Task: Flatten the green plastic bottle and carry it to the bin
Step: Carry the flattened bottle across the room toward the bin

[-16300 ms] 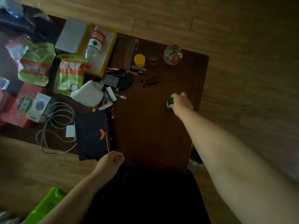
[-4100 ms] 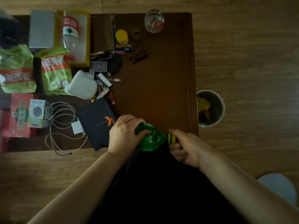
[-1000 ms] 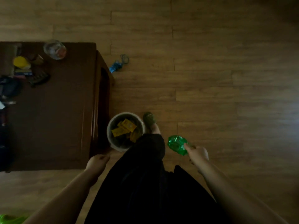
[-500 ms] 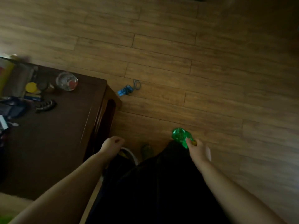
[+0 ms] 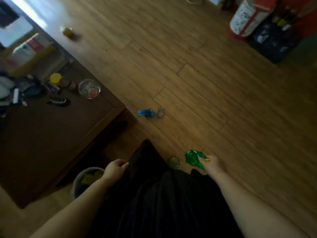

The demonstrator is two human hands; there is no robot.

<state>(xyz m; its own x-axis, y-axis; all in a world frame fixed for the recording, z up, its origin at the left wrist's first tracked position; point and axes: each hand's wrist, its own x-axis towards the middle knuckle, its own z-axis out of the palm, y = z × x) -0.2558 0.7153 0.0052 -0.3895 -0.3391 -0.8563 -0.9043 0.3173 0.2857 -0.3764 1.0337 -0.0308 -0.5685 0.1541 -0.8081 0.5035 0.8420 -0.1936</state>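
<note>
The crushed green plastic bottle (image 5: pixel 193 158) hangs above the wooden floor, held at its yellow-capped neck by my right hand (image 5: pixel 211 164). My left hand (image 5: pixel 115 168) is curled loosely against my dark skirt and holds nothing that I can see. The small round bin (image 5: pixel 80 179) with yellow scraps inside stands on the floor by the table's corner, just left of my left hand and partly hidden by my forearm. The bottle is well to the right of the bin.
A dark wooden table (image 5: pixel 51 134) fills the left, with a glass jar (image 5: pixel 89 88), a hair clip (image 5: pixel 59 101) and clutter on it. A small blue object (image 5: pixel 145 112) lies on the floor ahead. Boxes and a cylindrical container (image 5: pixel 243 18) stand at the far right.
The view has tilted up, showing more floor and the far boxes. The bin has slid to the lower left of the view. My right hand still holds the bottle, now lower in view.
</note>
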